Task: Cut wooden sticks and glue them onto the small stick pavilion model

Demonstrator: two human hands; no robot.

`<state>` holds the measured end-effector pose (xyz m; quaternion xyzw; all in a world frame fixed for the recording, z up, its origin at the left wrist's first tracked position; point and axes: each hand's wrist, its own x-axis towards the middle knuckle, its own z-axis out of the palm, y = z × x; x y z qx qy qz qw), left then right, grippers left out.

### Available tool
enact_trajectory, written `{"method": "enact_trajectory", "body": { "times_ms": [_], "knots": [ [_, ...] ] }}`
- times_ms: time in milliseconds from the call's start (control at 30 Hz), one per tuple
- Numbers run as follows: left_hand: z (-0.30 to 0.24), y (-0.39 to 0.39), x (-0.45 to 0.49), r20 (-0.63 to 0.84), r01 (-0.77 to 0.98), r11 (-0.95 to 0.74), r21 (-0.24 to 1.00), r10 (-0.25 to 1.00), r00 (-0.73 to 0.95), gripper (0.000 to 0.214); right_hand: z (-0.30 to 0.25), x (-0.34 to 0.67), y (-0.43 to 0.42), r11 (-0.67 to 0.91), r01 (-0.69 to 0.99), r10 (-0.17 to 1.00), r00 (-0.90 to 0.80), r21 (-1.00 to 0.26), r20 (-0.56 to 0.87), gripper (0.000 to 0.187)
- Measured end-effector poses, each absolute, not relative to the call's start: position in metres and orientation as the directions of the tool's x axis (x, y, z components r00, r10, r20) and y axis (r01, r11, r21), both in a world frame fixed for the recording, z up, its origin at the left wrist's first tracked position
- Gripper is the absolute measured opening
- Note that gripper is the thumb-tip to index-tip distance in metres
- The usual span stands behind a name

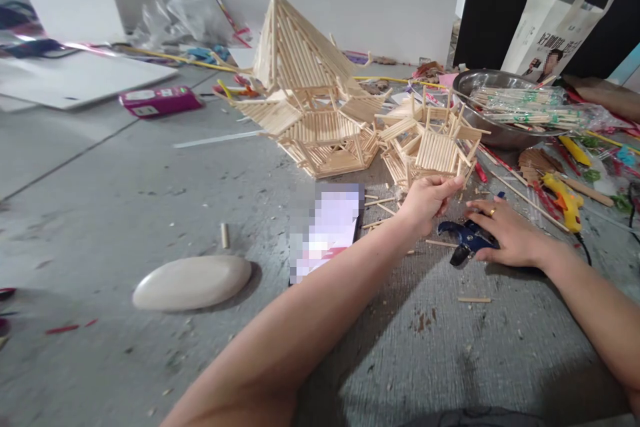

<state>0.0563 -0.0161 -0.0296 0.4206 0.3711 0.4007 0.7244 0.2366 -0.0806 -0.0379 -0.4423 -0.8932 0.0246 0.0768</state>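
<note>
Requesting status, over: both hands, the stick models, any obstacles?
Left hand at smaller stick model. Right hand over blue cutters. Phone, loose sticks nearby, possibly in the way.

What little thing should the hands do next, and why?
Perhaps close the right hand around the blue hand tool and lift it: that hand lies loosely over it, a loose stick lies nearby, and the left hand is at the smaller stick model.
</note>
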Motion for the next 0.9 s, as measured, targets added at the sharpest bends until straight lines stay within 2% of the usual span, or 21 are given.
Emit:
{"method": "enact_trajectory", "body": {
  "times_ms": [67, 133, 233, 400, 567, 733, 900],
  "knots": [
    [-0.029, -0.014, 0.056, -0.195, -0.284, 0.324, 0.903, 0.895, 0.402, 0.025, -0.027, 0.235, -0.078, 0.598, 0.785, 0.795, -0.554, -0.161, 0.249, 0.045],
    [-0.029, -0.013, 0.055, -0.197, -0.292, 0.332, 0.897, 0.891, 0.41, 0.024, -0.016, 0.231, -0.074, 0.55, 0.815, 0.793, -0.441, -0.183, 0.42, 0.03],
    [-0.028, -0.011, 0.055, -0.192, -0.305, 0.344, 0.888, 0.88, 0.433, 0.025, -0.005, 0.221, -0.064, 0.493, 0.861, 0.75, -0.349, -0.122, 0.562, 0.021],
    [-0.029, -0.009, 0.057, -0.157, -0.323, 0.32, 0.89, 0.883, 0.442, 0.029, -0.006, 0.206, -0.039, 0.499, 0.866, 0.692, -0.417, 0.027, 0.59, 0.025],
    [-0.03, -0.006, 0.056, -0.148, -0.277, 0.298, 0.914, 0.877, 0.458, 0.025, -0.013, 0.204, -0.022, 0.466, 0.88, 0.649, -0.407, 0.087, 0.643, 0.025],
    [-0.029, -0.004, 0.054, -0.139, -0.284, 0.3, 0.911, 0.871, 0.472, 0.025, -0.016, 0.203, -0.015, 0.534, 0.829, 0.478, -0.457, 0.165, 0.75, 0.019],
    [-0.028, -0.004, 0.054, -0.16, -0.297, 0.342, 0.892, 0.852, 0.499, 0.026, -0.018, 0.2, -0.013, 0.543, 0.815, 0.411, -0.468, 0.203, 0.782, 0.017]
  ]
}}
